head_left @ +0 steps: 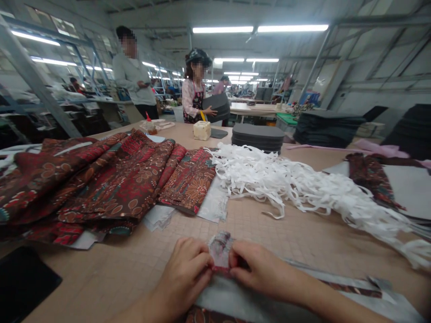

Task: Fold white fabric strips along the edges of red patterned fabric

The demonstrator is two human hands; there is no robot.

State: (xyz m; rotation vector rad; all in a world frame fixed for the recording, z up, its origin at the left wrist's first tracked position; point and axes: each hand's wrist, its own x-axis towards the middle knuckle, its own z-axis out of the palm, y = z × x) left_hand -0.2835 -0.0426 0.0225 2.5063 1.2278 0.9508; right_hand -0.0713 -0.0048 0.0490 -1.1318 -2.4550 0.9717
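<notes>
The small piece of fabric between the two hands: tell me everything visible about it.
The fabric looks like thin, soft cloth, mostly pale, with a darker, curled far end and a narrow red band across its near part. The left hand and right hand pinch it from either side, over the brown tabletop. Blur hides finer detail.

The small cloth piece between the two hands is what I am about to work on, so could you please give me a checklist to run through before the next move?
1. Left hand at the small cloth piece: ok, fingers at its left side.
2. Right hand at the same piece: ok, fingers at its right side.
3. Red edge lying straight: cannot tell, blurred and partly covered by fingers.
4. White strips apart from both hands: ok, heaped beyond them.
5. Patterned fabric pile apart from both hands: ok, farther off to the left.
</notes>
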